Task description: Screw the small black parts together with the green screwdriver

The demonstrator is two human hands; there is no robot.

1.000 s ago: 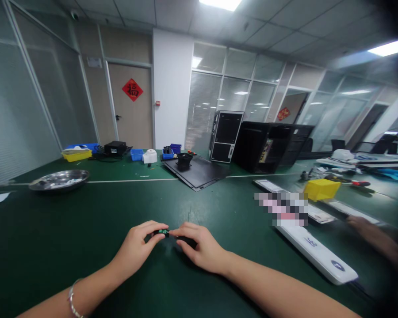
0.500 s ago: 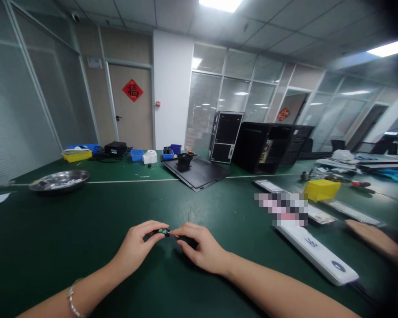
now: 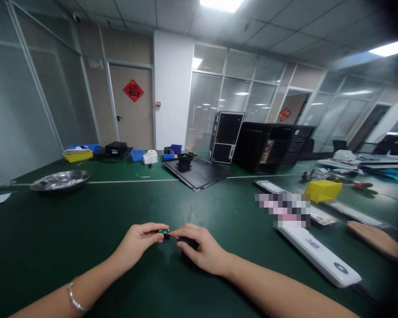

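Note:
Between the thumb and fingers of my left hand [image 3: 137, 243] is a small green circuit board [image 3: 163, 232] with a black end facing right. My left hand is closed on it, above the green tabletop [image 3: 185, 207]. My right hand [image 3: 202, 247] is curled round a slim dark tool [image 3: 187, 241] whose thin metal tip points at the board. Most of that tool is hidden in the palm, so its exact kind does not show. The right index fingertip is at the board's black end; I cannot tell whether they touch.
To the right lie a white power strip [image 3: 318, 251], a yellow box [image 3: 323, 191] and a blurred hand-like shape [image 3: 378, 238]. A metal bowl [image 3: 61, 181] is at left. Farther back are black panels [image 3: 205, 172], a speaker-like black part [image 3: 185, 160] and computer cases [image 3: 255, 145].
The circuit board has turned slightly in my left fingers, and that hand sits a touch lower. My right hand has hardly moved.

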